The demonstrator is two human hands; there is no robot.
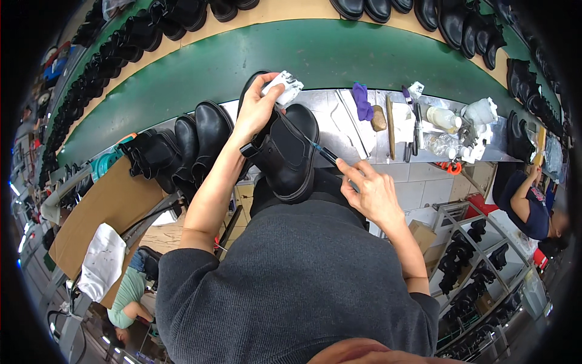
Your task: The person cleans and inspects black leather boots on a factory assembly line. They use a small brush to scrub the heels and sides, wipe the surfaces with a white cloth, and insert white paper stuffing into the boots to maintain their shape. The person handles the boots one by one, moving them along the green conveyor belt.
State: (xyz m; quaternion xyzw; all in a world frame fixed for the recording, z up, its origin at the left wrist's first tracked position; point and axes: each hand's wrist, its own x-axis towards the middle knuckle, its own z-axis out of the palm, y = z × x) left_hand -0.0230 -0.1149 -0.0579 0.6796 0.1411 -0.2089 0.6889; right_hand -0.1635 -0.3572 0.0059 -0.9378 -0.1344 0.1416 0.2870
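A black ankle boot (291,148) rests on its side across my lap, in front of the metal table edge. My left hand (259,106) is closed round a crumpled white cloth (285,88) with black stains, and sits against the boot's far side. Between the fingers of my right hand (371,191) is a slim pen-like tool (327,155) with a dark handle. Its tip meets the edge of the boot's sole; whether it ends in bristles or a point is too small to tell. Another black boot is partly hidden behind my left hand.
More black boots (209,130) stand to the left. On the metal table at right lie a purple cloth (362,102), a wooden stick (391,130), a small bottle (444,118) and a plastic-wrapped bundle (480,112). Beyond runs a green belt (285,51) with boot rows behind. Other people work at both sides.
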